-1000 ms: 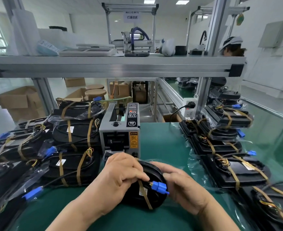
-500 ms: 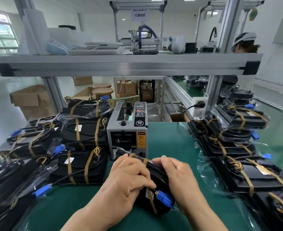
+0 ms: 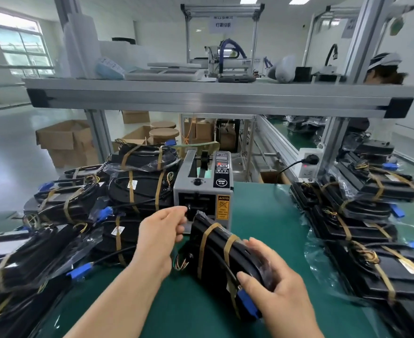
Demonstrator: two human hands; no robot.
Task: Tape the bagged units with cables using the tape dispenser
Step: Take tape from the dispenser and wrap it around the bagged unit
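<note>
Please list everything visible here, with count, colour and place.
Grey box-shaped tape dispenser: one, grey, table middle.
Black bagged unit with cable: one, black, two brown tape bands, in front of dispenser.
Blue plastic cable connector: one, blue, unit's near end.
Piles of taped black bagged units: two, black, left and right of dispenser.
Green table mat: one, green, under everything.
Silver aluminium shelf: one, silver, overhead.
Brown cardboard boxes: several, brown, floor, far left.
Left hand: one, fingers at dispenser's outlet.
Right hand: one, grips the unit.
</note>
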